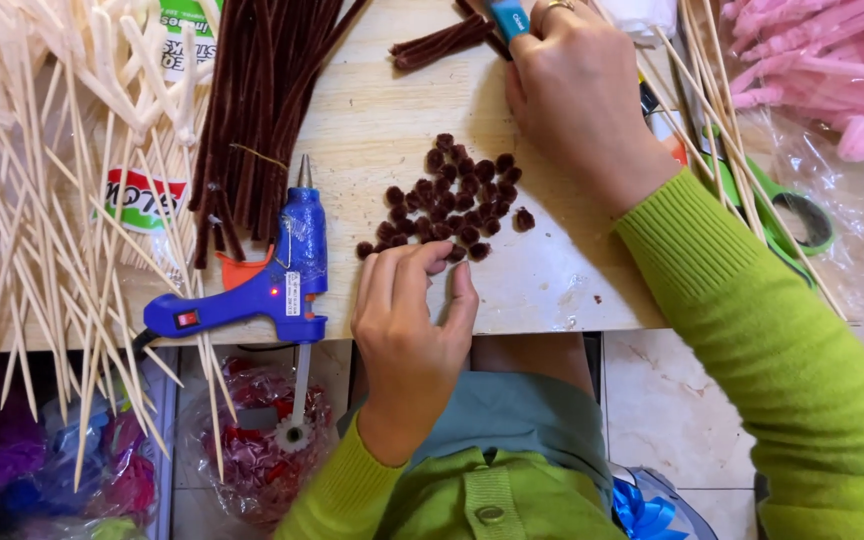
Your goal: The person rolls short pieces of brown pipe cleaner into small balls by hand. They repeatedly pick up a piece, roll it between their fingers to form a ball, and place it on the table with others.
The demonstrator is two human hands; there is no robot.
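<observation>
Two bare hands work over a pale wooden tabletop (pixel 552 285), each in a lime-green knitted sleeve. A loose cluster of small dark brown fuzzy pompom balls (pixel 449 198) lies at the centre of the board, with one ball sitting just apart on its right edge.

Left hand (pixel 410 325): positioned at the near edge of the cluster, fingers curled and pinched together at the nearest balls. Whether a ball is actually between the fingertips cannot be told.

Right hand (pixel 577 95): positioned at the far side of the board, closed around a tool with a teal-blue handle (pixel 508 17). Only the handle end shows, so the tool's kind cannot be told. A gold ring sits on one finger. Just beside this hand lies a short bundle of cut brown chenille stem pieces (pixel 442 43).

Surroundings:
- A blue hot glue gun with a clear glue stick in its rear (pixel 267 280) lies left of the cluster, nozzle pointing away from the person.
- A long bundle of dark brown chenille stems (pixel 257 100) lies beyond the gun.
- Thin pale wooden skewers (pixel 42 230) spread across the left side; more skewers run along the right.
- Green-handled scissors (pixel 782 220) lie at the right, partly under the skewers.
- Pink chenille stems in clear plastic (pixel 812 60) occupy the top right corner.
</observation>
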